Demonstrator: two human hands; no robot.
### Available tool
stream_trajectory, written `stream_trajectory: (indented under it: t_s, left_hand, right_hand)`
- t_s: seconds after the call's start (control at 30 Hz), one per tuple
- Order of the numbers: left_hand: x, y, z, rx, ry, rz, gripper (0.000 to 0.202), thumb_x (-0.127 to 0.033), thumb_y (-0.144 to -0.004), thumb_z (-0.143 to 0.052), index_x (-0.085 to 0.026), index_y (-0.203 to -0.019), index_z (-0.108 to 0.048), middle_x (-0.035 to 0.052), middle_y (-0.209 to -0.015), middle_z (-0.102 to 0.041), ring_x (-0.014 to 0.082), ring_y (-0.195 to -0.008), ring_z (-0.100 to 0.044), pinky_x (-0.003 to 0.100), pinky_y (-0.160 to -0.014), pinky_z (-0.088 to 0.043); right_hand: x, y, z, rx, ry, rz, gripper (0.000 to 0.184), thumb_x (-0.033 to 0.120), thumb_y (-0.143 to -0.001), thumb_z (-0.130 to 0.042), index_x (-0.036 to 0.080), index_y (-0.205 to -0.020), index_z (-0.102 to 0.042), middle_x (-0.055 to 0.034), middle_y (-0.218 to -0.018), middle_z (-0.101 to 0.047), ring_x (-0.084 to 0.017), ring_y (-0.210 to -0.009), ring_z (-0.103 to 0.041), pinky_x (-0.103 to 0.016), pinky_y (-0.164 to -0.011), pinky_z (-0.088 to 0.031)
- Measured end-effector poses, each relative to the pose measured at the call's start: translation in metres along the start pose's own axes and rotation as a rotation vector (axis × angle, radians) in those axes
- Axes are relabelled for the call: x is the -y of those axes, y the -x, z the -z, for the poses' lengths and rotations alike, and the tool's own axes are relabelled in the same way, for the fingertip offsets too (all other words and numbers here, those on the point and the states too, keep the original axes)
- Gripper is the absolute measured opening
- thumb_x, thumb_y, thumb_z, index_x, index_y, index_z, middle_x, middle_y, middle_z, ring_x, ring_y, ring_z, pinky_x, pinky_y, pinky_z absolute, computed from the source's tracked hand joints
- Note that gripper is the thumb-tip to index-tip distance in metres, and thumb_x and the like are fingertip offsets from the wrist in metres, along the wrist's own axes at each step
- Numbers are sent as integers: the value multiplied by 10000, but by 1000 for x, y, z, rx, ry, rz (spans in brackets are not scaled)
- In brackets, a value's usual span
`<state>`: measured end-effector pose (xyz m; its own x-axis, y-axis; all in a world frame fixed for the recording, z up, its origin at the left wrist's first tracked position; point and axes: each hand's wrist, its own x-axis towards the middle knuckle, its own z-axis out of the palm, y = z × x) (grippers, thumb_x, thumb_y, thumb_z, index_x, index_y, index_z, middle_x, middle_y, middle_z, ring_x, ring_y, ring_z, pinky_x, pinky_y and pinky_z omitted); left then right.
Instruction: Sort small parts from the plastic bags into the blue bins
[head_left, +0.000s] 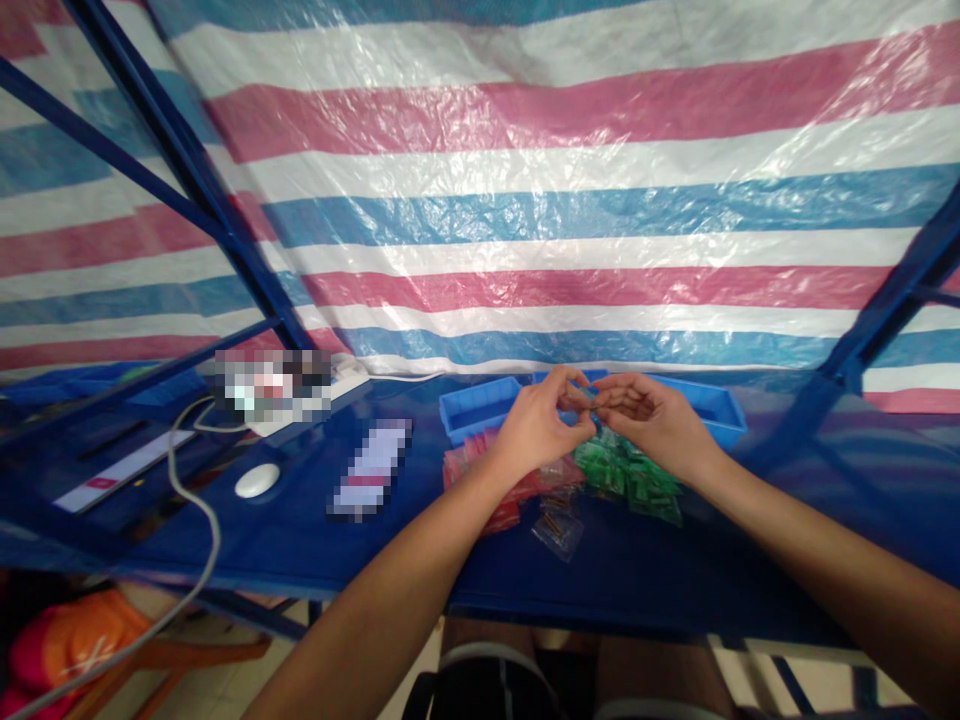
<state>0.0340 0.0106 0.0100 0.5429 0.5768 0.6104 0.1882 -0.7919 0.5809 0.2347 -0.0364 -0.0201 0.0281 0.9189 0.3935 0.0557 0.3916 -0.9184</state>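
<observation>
I see the left hand (534, 428) and right hand (651, 425), fingers (568, 383) pinched on a tiny item (586, 397) above a blue plastic tray (480, 407); green packets (626, 475) lie on the blue surface (187, 560), before a striped tarp (600, 200).

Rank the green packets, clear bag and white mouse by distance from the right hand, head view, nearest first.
1. Green plastic packets: just below the right hand, toward the person.
2. Clear plastic bag: lower left of the green packets, nearer the table's front edge.
3. White computer mouse: far off to the left.
</observation>
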Motion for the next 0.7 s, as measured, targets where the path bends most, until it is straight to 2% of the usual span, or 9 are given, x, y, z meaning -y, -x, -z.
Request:
stream_trajectory:
  t_s: [0.23,0.47,0.57,0.7]
  left_hand:
    - [0,1,0,1,-64,-8,457,-91,-794,-685,-212,-1224,-589,-15,-918,-759,159,-826,-702,302,-830,-542]
    - [-6,4,-1,50,-76,10,453,-115,-828,-688,-227,-1259,-604,1,-968,-787,185,-864,-740,315,-843,-556]
    - [-7,4,-2,56,-63,3,456,-138,-843,-707,-231,-1277,-603,11,-1015,-795,191,-891,-747,327,-868,-566]
    - [-5,3,-2,65,-22,-26,506,-95,-839,-686,-223,-1320,-593,5,-1016,-795,169,-892,-742,305,-873,-574]
  right_hand:
    - [3,3,-6,-2,19,14,396,488,-803,-896,262,-1068,-706,-42,-950,-742,-218,-890,-724,-383,-859,-613]
    - [5,5,-9,18,47,45,262,324,-841,-803,262,-1066,-684,-15,-916,-681,-194,-837,-669,-336,-773,-564]
    - [6,5,-7,18,53,52,268,240,-824,-761,269,-1077,-679,3,-892,-641,-179,-796,-631,-313,-722,-532]
    - [4,4,-4,21,66,54,300,178,-817,-716,283,-1096,-683,1,-929,-641,-186,-825,-640,-312,-728,-534]
